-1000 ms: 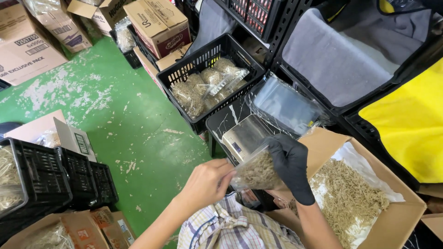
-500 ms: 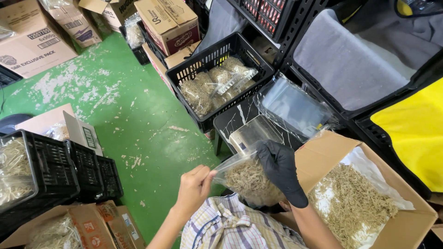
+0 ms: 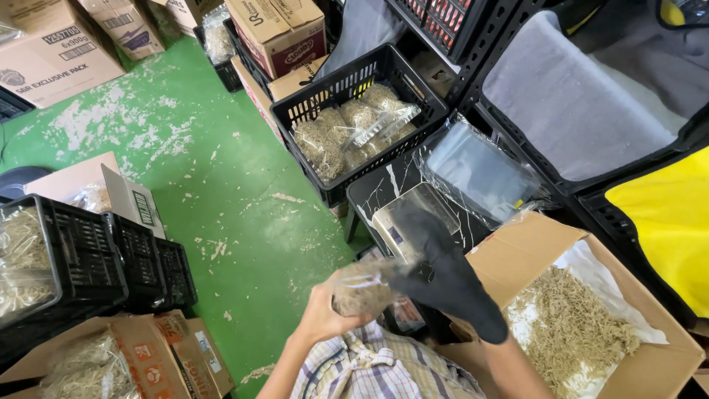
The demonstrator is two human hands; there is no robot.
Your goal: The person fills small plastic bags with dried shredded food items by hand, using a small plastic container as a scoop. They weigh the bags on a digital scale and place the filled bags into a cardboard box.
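My bare left hand [image 3: 325,314] grips a clear plastic bag of pale dried strands [image 3: 363,287], held low in front of my checked shirt. My right hand [image 3: 443,270], in a black glove, lies stretched out flat beside the bag's right end, its fingers reaching up over a small metal-topped scale [image 3: 406,222]. Blur hides whether the glove pinches the bag. The scale's pan is bare.
An open cardboard box of loose dried strands [image 3: 591,325] sits at right. A black crate of filled bags [image 3: 354,125] stands beyond the scale, a stack of empty clear bags [image 3: 480,174] beside it. Black crates [image 3: 81,258] and cardboard boxes [image 3: 52,52] ring the green floor.
The bag has come off the scale and swung down toward my body. My left hand moved from pinching its top edge to gripping it; the gloved hand has opened out flat.
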